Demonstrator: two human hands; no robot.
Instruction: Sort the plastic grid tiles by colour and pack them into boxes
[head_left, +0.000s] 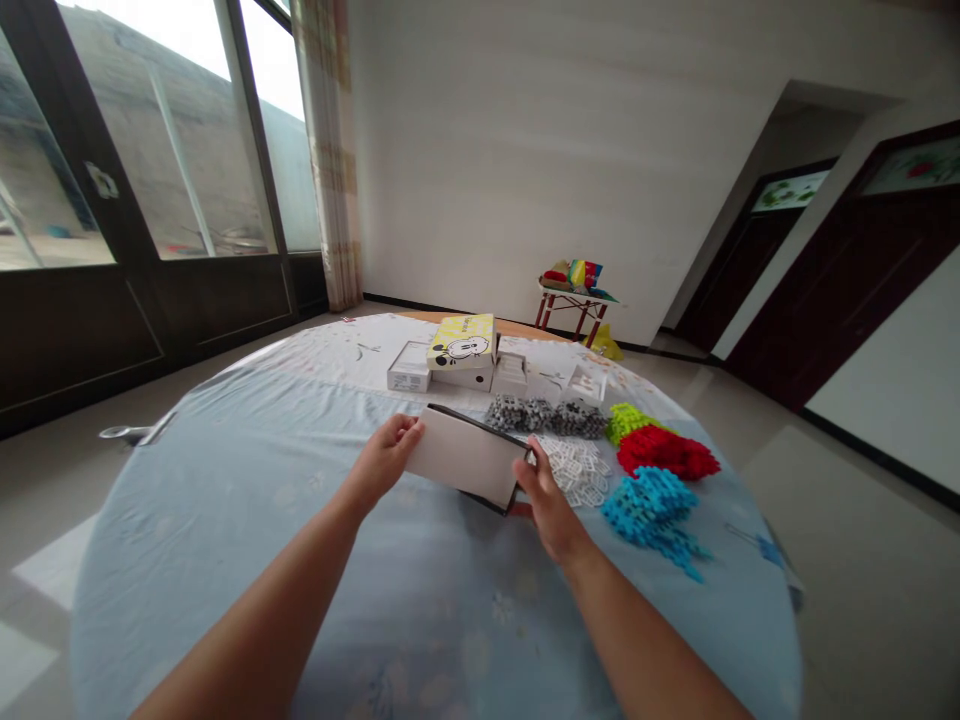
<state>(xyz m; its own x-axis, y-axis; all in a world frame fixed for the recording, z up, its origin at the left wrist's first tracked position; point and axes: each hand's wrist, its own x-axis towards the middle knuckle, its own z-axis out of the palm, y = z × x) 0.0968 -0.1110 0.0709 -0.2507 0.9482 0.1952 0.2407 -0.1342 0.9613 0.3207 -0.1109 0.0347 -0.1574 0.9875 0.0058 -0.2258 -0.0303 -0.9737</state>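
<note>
Between my two hands, above the table, I hold a flat white box or board with dark edges (469, 458), tilted. Its kind is not clear from this side. My left hand (388, 452) grips its left end, thumb on the white face. At the right end my right hand (546, 500) holds the dark rim, thumb on top and fingers partly hidden behind. Just beyond my right hand lies a pile of white plastic pieces (581, 468). Grey interlocking pieces (547, 413) form a row behind the held thing.
Blue pieces (652, 510), red pieces (667, 452) and yellow-green pieces (628, 422) are heaped at the right. Farther back stand a yellow-and-white cartoon box (461, 342) and white trays (409, 368). The round table (225, 560) wears a light blue cloth. A small side table (574, 295) stands by the wall.
</note>
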